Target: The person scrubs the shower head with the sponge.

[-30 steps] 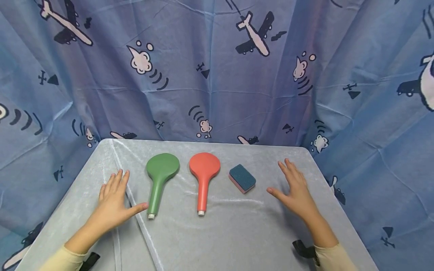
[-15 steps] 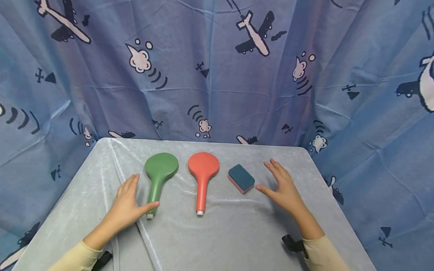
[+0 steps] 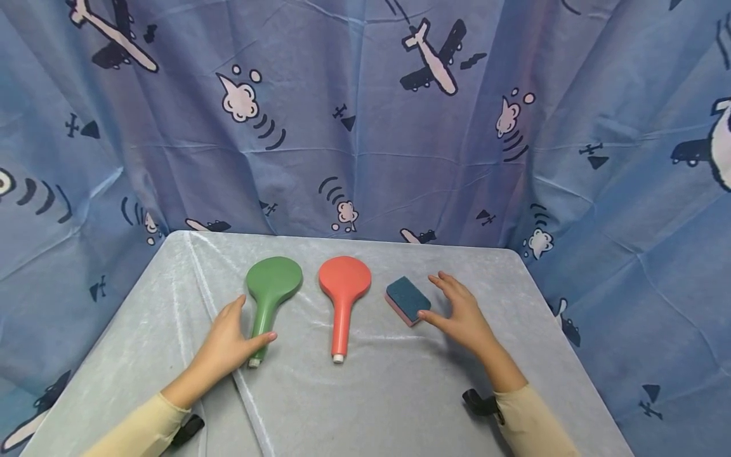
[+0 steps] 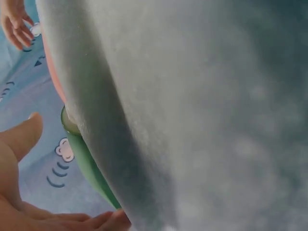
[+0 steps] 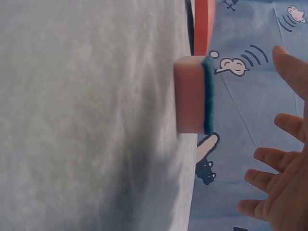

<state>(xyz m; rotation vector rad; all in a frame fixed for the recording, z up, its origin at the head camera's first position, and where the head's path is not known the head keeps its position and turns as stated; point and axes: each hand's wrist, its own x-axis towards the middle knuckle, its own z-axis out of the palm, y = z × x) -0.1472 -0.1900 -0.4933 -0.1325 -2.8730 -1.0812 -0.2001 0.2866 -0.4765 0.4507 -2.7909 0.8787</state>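
A green paddle-shaped thing with a round head (image 3: 274, 277) lies left of the middle, its handle pointing toward the person. My left hand (image 3: 225, 343) is at that handle, thumb stretched across over it and fingers along its left side. Beside it lies a red one of the same shape (image 3: 344, 279), touched by neither hand. To the right is a sponge (image 3: 408, 299) with a dark teal top and pink body. My right hand (image 3: 461, 317) hovers at its right side, fingers spread and the thumb tip overlapping its corner. In the right wrist view a gap shows between sponge (image 5: 190, 96) and fingers.
A pale grey velvety cloth covers the table (image 3: 388, 406), with raised creases running down its left part. Behind and at both sides hangs a blue curtain (image 3: 308, 127) printed with planes. Dark straps (image 3: 480, 404) sit at both wrists.
Both hands have moved inward: the left rightward to the green handle, the right leftward to the sponge. The two paddle-shaped things and the sponge have stayed in place.
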